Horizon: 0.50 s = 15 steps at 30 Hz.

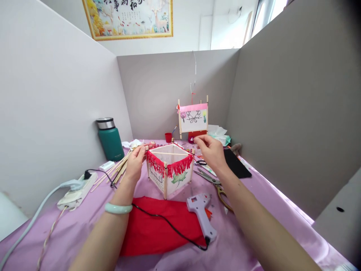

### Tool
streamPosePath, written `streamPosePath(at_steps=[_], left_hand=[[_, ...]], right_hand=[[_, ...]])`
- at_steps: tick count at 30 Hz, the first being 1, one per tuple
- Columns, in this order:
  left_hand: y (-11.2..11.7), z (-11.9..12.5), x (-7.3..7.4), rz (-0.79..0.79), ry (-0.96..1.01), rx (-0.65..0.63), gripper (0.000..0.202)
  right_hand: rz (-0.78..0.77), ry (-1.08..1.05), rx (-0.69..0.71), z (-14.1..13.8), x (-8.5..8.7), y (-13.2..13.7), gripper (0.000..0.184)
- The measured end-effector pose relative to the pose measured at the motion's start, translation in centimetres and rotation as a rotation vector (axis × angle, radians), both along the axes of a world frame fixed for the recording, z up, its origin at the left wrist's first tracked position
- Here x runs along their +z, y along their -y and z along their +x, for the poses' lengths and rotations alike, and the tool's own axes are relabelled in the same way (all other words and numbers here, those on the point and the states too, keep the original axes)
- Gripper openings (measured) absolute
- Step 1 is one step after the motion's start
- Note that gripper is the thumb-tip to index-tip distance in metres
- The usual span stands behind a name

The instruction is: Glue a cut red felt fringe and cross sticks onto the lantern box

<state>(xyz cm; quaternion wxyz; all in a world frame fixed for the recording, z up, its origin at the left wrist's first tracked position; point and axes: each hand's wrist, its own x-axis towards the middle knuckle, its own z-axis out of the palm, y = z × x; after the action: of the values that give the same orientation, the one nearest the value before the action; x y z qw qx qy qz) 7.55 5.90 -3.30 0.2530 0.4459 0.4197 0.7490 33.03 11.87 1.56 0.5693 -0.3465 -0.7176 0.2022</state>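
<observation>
A square paper lantern [176, 180] with wooden corner posts and a red fringe stands on the table in front of me. Drawings in ink and a green leaf show on its two near sides, and a thin stick lies across its open top. My left hand [135, 162] pinches its left corner post near the top. Just beyond the right corner, my right hand [211, 149] is raised with thumb and fingers pinched together; whatever is between them is too small to make out. A lilac glue gun [202, 214] lies on red cloth [160, 229] nearer to me.
Scissors [216, 182] and a black phone-like slab [237, 163] lie to the right. A finished-looking lantern [193, 118] hangs behind. Wooden sticks [114, 169], a green bottle [109, 139] and a power strip [76, 192] are left. A black cord crosses the red cloth. Grey partitions enclose the table.
</observation>
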Motion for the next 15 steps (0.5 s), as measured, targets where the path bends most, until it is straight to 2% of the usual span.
streamPosePath(at_steps=[3,6,11,15], left_hand=[[-0.2,-0.2,-0.7,0.006,0.008,0.088,0.04],[-0.1,-0.3,-1.2,0.016,0.015,0.121,0.038],[0.1,-0.5,-1.6,0.012,-0.026,0.181,0.037],[-0.1,-0.7,-1.9,0.005,-0.084,0.251,0.036]], right_hand=[[-0.143,-0.037,0.045,1.4,-2.6,-0.8,0.031],[-0.207,-0.021,0.133,1.4,-4.4,-0.8,0.037],[-0.201,-0.003,0.219,0.9,-5.3,-0.5,0.035],[-0.185,0.004,0.222,1.0,-5.7,-0.7,0.032]])
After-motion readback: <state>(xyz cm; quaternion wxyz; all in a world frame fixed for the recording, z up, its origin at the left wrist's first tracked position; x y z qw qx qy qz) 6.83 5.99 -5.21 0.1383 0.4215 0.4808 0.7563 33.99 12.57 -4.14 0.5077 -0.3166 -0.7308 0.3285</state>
